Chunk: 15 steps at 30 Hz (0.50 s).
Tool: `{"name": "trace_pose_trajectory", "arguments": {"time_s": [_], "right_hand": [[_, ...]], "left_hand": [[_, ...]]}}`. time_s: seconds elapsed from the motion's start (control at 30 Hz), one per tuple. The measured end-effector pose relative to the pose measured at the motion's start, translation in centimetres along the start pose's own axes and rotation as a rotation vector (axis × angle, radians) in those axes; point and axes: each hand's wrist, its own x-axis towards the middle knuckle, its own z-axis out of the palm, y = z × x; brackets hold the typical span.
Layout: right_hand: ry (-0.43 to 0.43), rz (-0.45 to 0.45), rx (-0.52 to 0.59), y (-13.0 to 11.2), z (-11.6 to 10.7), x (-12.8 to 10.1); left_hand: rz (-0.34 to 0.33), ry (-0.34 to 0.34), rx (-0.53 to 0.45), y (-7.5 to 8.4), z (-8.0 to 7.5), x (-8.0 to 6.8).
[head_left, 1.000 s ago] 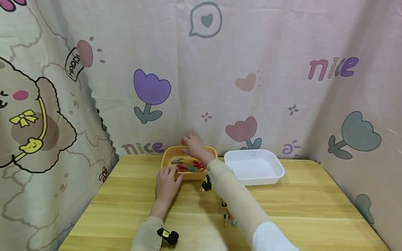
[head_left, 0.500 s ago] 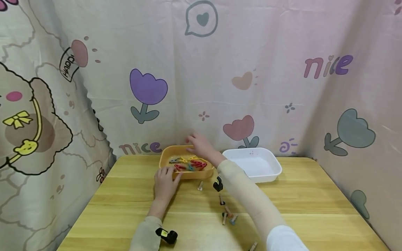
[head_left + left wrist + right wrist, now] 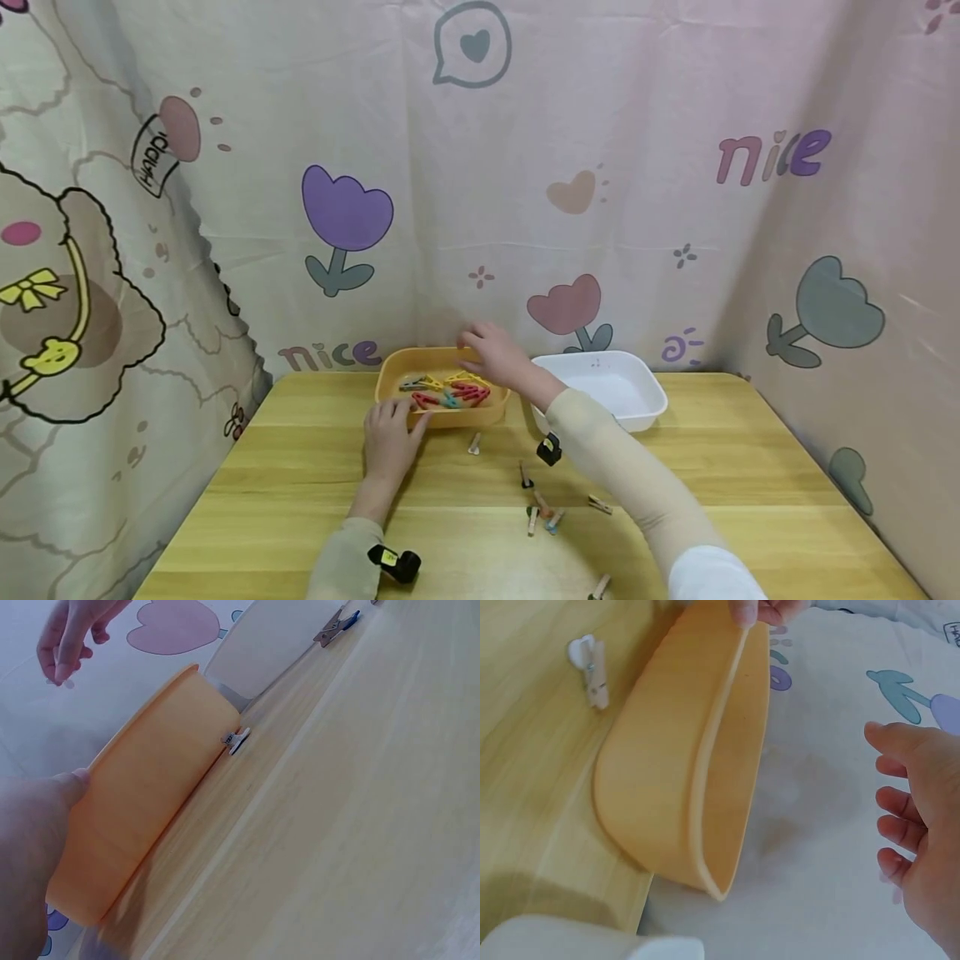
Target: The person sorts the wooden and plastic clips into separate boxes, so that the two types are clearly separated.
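A left hand point(image 3: 392, 435) grips the near rim of an orange tray point(image 3: 390, 373) of coloured clothespins point(image 3: 450, 392) — thumb hooked over its edge — while the right hand point(image 3: 497, 354) hovers above the tray's far right corner, fingers loosely spread, just left of a white tray point(image 3: 645, 392).
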Motion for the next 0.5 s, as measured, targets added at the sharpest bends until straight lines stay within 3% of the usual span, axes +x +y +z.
{"name": "trace_pose_trajectory", "arguments": {"time_s": [0.5], "right_hand": [[0.010,-0.038,-0.046,0.5,-2.2,-5.3]], "left_hand": [[-0.026,-0.023,0.004,0.2,-0.2,0.0]]}}
